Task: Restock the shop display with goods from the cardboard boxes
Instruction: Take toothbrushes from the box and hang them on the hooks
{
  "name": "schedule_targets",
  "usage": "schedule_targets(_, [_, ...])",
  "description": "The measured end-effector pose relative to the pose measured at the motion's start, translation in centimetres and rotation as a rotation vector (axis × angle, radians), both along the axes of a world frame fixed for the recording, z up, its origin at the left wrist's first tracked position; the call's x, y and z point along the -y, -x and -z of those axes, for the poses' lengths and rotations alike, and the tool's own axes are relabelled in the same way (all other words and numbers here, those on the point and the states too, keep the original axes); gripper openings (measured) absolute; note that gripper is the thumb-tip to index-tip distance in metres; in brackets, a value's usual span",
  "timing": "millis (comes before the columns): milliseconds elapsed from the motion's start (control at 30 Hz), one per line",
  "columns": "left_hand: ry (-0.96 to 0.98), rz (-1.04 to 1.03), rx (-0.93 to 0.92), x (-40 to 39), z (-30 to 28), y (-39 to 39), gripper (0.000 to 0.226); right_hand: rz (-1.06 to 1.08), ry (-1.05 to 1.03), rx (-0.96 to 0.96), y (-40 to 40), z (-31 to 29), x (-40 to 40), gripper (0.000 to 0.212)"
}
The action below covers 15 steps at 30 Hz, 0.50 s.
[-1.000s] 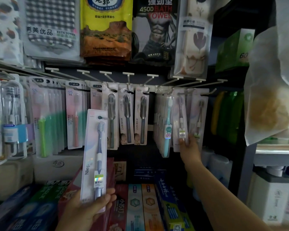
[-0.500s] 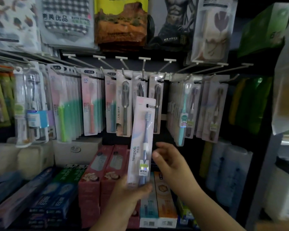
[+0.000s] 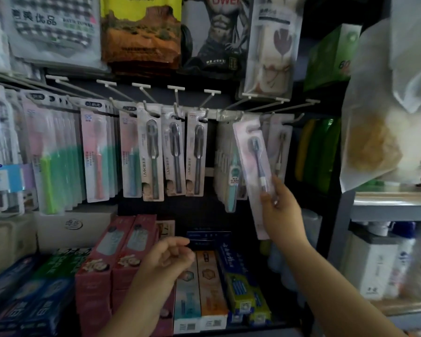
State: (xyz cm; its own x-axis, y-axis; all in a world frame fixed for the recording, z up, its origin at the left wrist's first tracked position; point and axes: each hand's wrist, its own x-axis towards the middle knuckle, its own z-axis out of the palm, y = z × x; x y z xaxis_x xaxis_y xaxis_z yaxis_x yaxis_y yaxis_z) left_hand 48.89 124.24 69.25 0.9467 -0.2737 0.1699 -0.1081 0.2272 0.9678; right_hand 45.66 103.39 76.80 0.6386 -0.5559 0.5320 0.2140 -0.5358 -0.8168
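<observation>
Head view: toothbrush pack (image 3: pixel 255 171), a second ago in the left hand (image 3: pixel 167 260) low before the toothpaste boxes (image 3: pixel 122 259), now sits pinched at its lower end by the right hand (image 3: pixel 278 210), tilted, its top just under the hook rail (image 3: pixel 229 114). Left hand, emptied by the transfer, hangs loosely curled below the rail. Hanging appears imminent; whether the pack's hole has caught a hook cannot be told.
</observation>
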Motion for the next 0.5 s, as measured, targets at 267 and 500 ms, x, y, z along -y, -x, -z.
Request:
schedule_targets(267, [0.031,-0.03,0.019,-1.8,0.2,-0.4,0.015,-0.001,-0.174,0.092,-1.5,2.2,1.8,0.044])
schedule_targets(500, [-0.002,-0.055,0.013,-2.9,0.4,-1.1,0.018,0.073,-0.063,-0.088,-5.0,-0.9,3.0,0.044])
